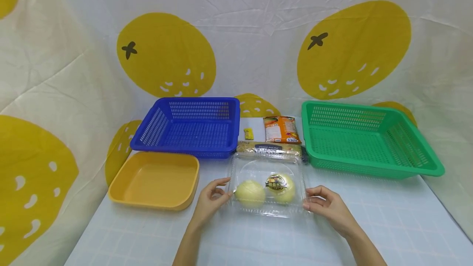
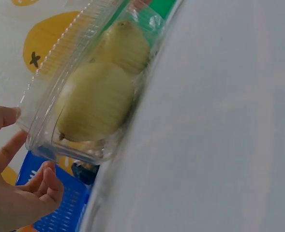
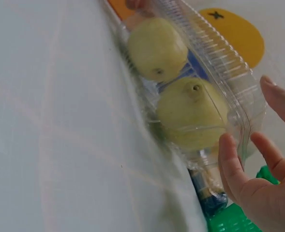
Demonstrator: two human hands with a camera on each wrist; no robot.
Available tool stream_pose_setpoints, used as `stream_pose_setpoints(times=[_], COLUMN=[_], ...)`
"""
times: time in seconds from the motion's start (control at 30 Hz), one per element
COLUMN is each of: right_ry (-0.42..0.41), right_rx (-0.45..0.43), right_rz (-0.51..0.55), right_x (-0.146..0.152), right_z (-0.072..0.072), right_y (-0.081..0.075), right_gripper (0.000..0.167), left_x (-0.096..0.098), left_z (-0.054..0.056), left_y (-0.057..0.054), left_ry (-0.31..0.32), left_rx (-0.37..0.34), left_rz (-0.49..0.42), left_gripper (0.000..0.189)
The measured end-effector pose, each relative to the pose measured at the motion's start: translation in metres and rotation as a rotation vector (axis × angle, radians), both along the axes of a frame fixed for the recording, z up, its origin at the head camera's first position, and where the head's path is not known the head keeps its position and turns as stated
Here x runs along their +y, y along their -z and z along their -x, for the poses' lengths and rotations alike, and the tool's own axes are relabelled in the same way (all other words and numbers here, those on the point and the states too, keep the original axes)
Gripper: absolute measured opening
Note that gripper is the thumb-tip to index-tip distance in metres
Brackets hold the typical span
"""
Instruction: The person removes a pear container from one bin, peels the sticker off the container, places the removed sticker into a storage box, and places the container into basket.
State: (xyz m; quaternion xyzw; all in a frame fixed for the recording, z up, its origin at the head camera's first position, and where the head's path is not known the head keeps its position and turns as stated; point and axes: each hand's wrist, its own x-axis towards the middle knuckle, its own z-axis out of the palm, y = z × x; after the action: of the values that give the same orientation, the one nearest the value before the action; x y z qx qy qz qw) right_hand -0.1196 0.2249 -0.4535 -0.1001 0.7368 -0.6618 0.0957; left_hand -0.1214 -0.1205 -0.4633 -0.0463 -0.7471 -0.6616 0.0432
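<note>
A clear plastic clamshell box (image 1: 267, 208) holds two pale yellow-green fruits that look like pears (image 1: 250, 193), and a dark round label (image 1: 276, 182) is on its lid. At its left edge my left hand (image 1: 211, 201) pinches the rim with thumb and fingertips. On the opposite edge my right hand (image 1: 329, 206) grips the rim between thumb and fingers. Both wrist views show the pears (image 2: 96, 99) through the box wall, with fingers (image 3: 232, 166) at the box's side. Whether the box base touches the table cannot be told.
Behind the box lie a long pack (image 1: 255, 147), an orange packet (image 1: 282, 130) and a small yellow packet (image 1: 249, 134). A blue basket (image 1: 184, 149) and a yellow basin (image 1: 151, 205) stand left; a green basket (image 1: 354, 166) stands right. A patterned cloth hangs behind.
</note>
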Motion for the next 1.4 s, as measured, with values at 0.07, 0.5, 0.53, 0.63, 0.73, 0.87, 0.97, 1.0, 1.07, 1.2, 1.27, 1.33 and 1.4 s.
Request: stream_pose_setpoints(times=[0.07, 0.5, 0.53, 0.63, 0.73, 0.87, 0.97, 1.0, 1.07, 1.2, 1.27, 1.33, 1.4], right_ry=[0.001, -0.014, -0.015, -0.021, -0.027, -0.03, -0.019, -0.02, -0.026, -0.085, -0.114, -0.129, -0.128], right_rx=[0.009, -0.012, -0.009, -0.005, -0.005, -0.009, -0.02, -0.018, -0.001, 0.061, 0.085, 0.096, 0.095], right_rz=[-0.001, -0.022, -0.022, -0.017, -0.014, -0.027, -0.035, -0.033, -0.022, 0.03, 0.05, 0.059, 0.049], right_x=[0.0, 0.0, 0.0, 0.001, 0.001, 0.002, 0.001, 0.001, 0.001, 0.001, 0.001, 0.001, 0.001], right_z=[0.0, 0.001, 0.001, 0.001, 0.002, 0.002, 0.003, 0.004, 0.005, 0.008, 0.01, 0.012, 0.014], right_y=[0.0, -0.001, -0.001, 0.0, 0.0, 0.0, -0.001, -0.001, 0.0, 0.002, 0.002, 0.003, 0.003], right_gripper=[0.038, 0.04, 0.04, 0.04, 0.04, 0.041, 0.044, 0.048, 0.056, 0.068, 0.069, 0.068, 0.068], left_x=[-0.002, 0.031, 0.033, 0.039, 0.046, 0.055, 0.063, 0.066, 0.07, 0.075, 0.077, 0.079, 0.081], left_z=[0.003, 0.027, 0.031, 0.044, 0.053, 0.06, 0.063, 0.063, 0.062, 0.057, 0.054, 0.054, 0.056], left_y=[-0.003, -0.053, -0.051, -0.044, -0.041, -0.041, -0.041, -0.041, -0.043, -0.053, -0.058, -0.058, -0.052], left_ry=[-0.018, 0.099, 0.149, 0.296, 0.384, 0.437, 0.463, 0.469, 0.48, 0.487, 0.485, 0.492, 0.499], left_rx=[0.081, 0.352, 0.334, 0.261, 0.188, 0.154, 0.159, 0.163, 0.166, 0.151, 0.148, 0.155, 0.168], left_rz=[0.102, 0.114, 0.093, 0.048, 0.041, 0.035, 0.04, 0.041, 0.042, 0.037, 0.049, 0.068, 0.088], left_gripper=[0.035, 0.023, 0.024, 0.026, 0.029, 0.032, 0.033, 0.033, 0.033, 0.034, 0.033, 0.033, 0.034])
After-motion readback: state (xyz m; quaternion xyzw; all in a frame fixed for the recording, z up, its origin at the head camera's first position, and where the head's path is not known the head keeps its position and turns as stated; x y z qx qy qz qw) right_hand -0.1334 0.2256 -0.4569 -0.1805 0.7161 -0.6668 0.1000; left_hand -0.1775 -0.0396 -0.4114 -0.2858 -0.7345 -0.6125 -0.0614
